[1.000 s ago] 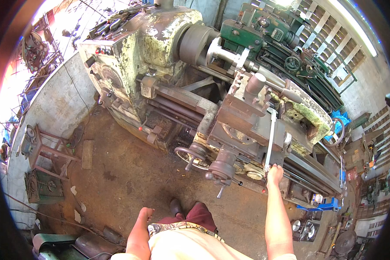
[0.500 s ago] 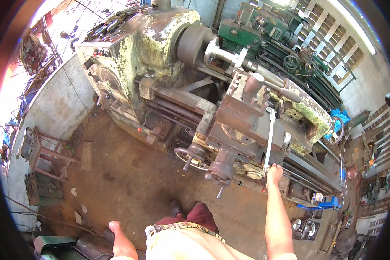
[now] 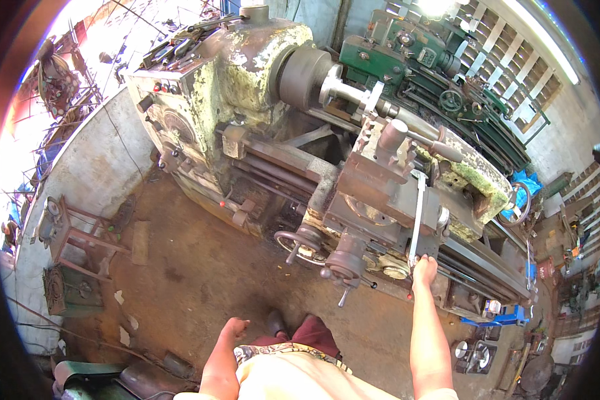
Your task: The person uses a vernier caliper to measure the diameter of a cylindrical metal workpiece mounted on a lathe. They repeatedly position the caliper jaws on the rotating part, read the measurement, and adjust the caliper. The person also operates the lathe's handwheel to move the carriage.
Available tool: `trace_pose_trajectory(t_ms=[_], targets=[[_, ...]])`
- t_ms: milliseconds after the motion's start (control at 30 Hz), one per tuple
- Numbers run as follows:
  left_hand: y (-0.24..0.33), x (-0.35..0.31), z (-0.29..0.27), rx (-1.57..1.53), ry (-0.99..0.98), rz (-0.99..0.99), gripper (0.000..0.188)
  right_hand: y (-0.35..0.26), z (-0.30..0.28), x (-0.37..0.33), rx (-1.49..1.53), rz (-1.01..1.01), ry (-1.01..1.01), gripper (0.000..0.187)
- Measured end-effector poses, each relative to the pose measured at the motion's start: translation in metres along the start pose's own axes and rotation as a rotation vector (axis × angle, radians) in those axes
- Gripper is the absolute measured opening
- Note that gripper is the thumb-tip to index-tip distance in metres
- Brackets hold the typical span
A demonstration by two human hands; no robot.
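Note:
My right hand [image 3: 425, 269] is closed at the near end of a long silver wrench [image 3: 418, 217]. The wrench lies along the right side of the carriage [image 3: 373, 177] of a large worn lathe, its far end near the tool post [image 3: 391, 135]. Beyond the post, a pale metal shaft [image 3: 348, 91] runs between the dark round chuck [image 3: 305, 78] and the tailstock [image 3: 477, 175]. My left hand [image 3: 235, 328] hangs in front of my waist, holding nothing I can see, with its fingers partly spread. A handwheel [image 3: 299, 241] and a crank-handled knob [image 3: 345, 259] stick out from the carriage.
Loose tools [image 3: 180, 45] are heaped on the headstock [image 3: 210, 87]. A second, green lathe [image 3: 413, 63] stands behind. To the left is a wooden stand [image 3: 90, 240] by a low wall. A tray with round parts [image 3: 477, 355] sits on the floor at right.
My left hand has risen and swung to the right, closer to my waist. The right hand stays at the wrench's end. The whole view has shifted slightly.

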State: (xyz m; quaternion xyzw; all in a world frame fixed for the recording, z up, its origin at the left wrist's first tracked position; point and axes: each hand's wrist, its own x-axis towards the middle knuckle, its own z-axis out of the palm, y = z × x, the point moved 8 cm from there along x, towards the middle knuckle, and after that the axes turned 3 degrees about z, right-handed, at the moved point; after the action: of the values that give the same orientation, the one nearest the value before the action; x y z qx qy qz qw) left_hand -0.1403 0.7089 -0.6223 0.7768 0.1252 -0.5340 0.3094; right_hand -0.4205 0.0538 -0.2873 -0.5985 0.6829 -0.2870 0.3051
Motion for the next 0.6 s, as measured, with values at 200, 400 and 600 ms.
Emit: trace_pose_trajectory(t_ms=[200,400,600], targets=[[0.044,-0.018,0.006,0.274,0.115,0.207,0.034,-0.009,-0.005,-0.008,-0.061,-0.044,0.048,0.032],[0.006,-0.014,0.0,0.369,0.096,0.153,0.038,-0.017,-0.01,-0.019,-0.048,-0.013,0.041,0.032],[-0.017,-0.031,-0.009,0.41,-0.033,0.205,0.03,-0.02,-0.013,-0.023,-0.028,-0.004,0.026,0.032]])
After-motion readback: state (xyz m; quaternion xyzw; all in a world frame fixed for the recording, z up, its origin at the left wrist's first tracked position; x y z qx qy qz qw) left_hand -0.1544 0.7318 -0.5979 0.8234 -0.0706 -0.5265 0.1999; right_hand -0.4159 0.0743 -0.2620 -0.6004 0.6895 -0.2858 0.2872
